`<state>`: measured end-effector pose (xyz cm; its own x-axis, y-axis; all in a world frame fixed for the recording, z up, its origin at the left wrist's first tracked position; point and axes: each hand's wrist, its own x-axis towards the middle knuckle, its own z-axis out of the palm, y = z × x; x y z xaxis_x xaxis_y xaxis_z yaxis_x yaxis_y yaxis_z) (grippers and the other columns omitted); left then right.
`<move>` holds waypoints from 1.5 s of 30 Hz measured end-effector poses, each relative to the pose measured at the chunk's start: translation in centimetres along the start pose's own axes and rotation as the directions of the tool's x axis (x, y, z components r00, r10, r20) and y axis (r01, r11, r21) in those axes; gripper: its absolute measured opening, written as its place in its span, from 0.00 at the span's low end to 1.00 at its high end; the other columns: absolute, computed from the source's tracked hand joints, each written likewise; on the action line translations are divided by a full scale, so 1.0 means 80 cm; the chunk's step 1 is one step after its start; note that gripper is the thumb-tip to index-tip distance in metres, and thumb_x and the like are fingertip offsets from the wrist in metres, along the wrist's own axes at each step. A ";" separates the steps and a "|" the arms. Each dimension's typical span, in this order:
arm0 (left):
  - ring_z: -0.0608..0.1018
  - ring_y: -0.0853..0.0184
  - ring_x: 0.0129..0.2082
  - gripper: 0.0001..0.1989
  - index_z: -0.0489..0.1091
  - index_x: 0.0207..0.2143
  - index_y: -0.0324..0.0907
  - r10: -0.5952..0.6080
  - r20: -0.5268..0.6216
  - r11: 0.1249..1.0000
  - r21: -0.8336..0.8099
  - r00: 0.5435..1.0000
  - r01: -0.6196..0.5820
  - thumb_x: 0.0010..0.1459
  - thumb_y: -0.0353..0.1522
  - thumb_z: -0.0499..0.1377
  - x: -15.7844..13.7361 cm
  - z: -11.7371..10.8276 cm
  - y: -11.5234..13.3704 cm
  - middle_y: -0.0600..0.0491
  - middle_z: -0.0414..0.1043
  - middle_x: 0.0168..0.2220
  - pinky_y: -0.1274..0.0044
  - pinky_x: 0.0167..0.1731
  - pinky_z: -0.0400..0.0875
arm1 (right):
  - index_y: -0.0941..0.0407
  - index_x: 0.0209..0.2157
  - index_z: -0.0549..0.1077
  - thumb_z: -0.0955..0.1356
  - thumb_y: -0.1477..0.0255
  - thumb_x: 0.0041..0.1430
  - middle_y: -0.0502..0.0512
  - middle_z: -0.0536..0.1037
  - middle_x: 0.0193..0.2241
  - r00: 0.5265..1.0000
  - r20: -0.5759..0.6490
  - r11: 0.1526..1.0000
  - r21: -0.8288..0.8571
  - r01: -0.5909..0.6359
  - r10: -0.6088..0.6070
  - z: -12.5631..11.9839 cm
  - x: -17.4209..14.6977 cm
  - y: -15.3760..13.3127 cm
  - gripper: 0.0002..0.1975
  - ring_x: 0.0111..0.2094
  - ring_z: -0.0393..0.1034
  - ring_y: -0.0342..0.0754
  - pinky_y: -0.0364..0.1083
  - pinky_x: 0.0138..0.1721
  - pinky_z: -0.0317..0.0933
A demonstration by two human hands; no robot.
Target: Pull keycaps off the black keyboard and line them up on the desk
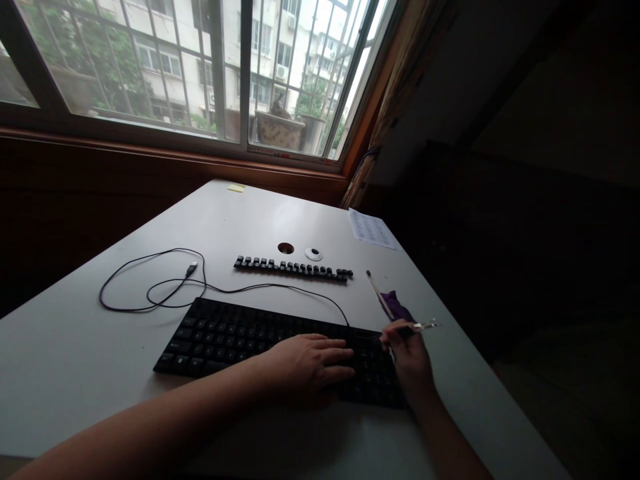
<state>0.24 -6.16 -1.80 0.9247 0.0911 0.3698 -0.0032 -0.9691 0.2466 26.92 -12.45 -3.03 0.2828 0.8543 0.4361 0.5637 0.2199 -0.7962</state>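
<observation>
A black keyboard (225,333) lies across the near part of the white table, its right part in shadow. My left hand (315,363) rests palm down over the middle of the keys, fingers stretched out to the right. Over the keyboard's right end, my right hand (407,353) is closed around a small tool with shiny metal at its outer end (425,326), which looks like a keycap puller. Its working end over the keys is too dark to make out. Behind the keyboard, several loose black keycaps (295,268) are lined up in rows.
A brush-like stick (380,293) and a purple cloth (396,307) lie beyond my right hand. The black USB cable (173,308) loops at left. Farther back are a round hole (285,248), its white cover (313,254), a printed sheet (373,230) and yellow notes (237,189).
</observation>
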 end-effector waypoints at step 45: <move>0.78 0.63 0.40 0.16 0.71 0.45 0.39 -0.643 -0.077 0.341 -0.920 0.762 0.195 0.56 0.34 0.67 0.005 -0.015 -0.034 0.48 0.76 0.40 0.73 0.42 0.72 | 0.55 0.33 0.71 0.77 0.64 0.50 0.46 0.73 0.23 0.883 0.237 0.606 0.653 -0.453 0.405 0.099 0.007 -0.081 0.15 0.25 0.66 0.42 0.42 0.29 0.62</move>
<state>0.16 -3.24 -1.21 0.6773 0.7102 0.1921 -0.1713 -0.1017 0.9800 17.32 -9.70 -0.97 0.2945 0.9550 -0.0368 -0.2935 0.0538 -0.9545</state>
